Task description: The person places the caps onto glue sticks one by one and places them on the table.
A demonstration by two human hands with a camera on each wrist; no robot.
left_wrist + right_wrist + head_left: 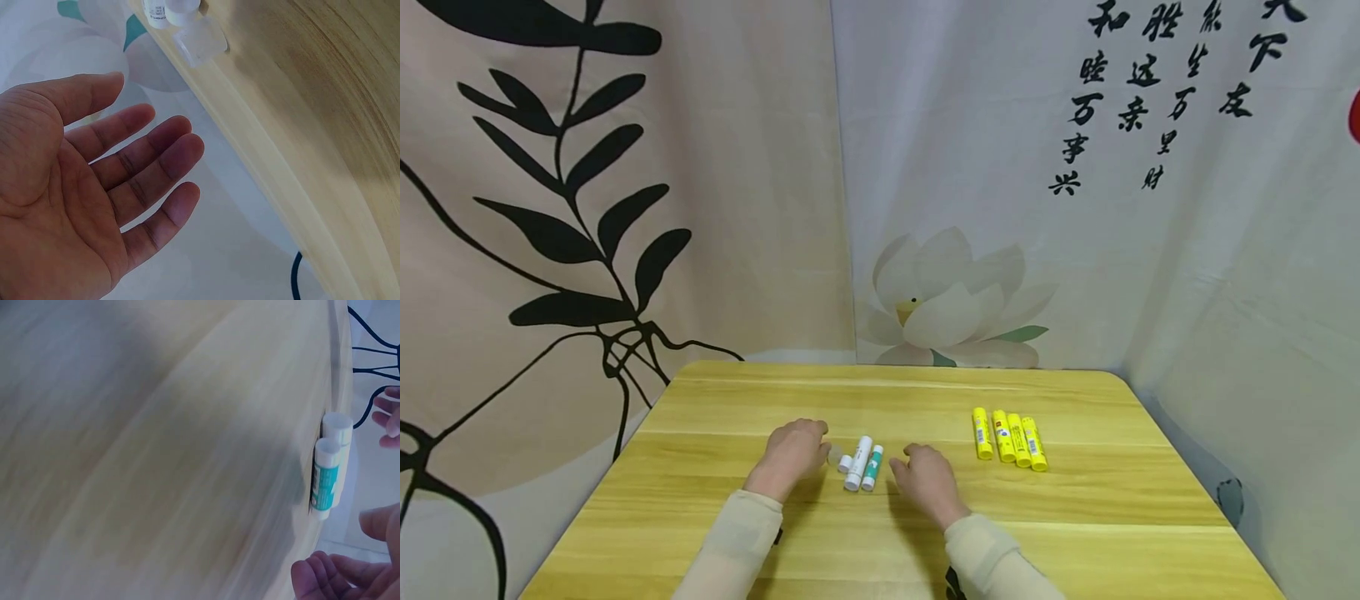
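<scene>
A large white glue stick [858, 463] and a smaller teal-and-white glue stick [872, 467] lie side by side on the wooden table. Left of them are a short white piece [845, 463] and a translucent cap-like piece [200, 42]. My left hand [796, 454] hovers just left of this group, its palm bare and fingers loosely spread in the left wrist view. On the other side, close to the teal stick, my right hand [927, 482] holds nothing, with thumb and fingers apart and loosely bent in the right wrist view.
Several yellow glue sticks [1007, 438] lie in a row on the table [1120, 533], right of my right hand. Behind the table's far edge hangs a printed curtain [760, 208] with leaves, a lotus and writing.
</scene>
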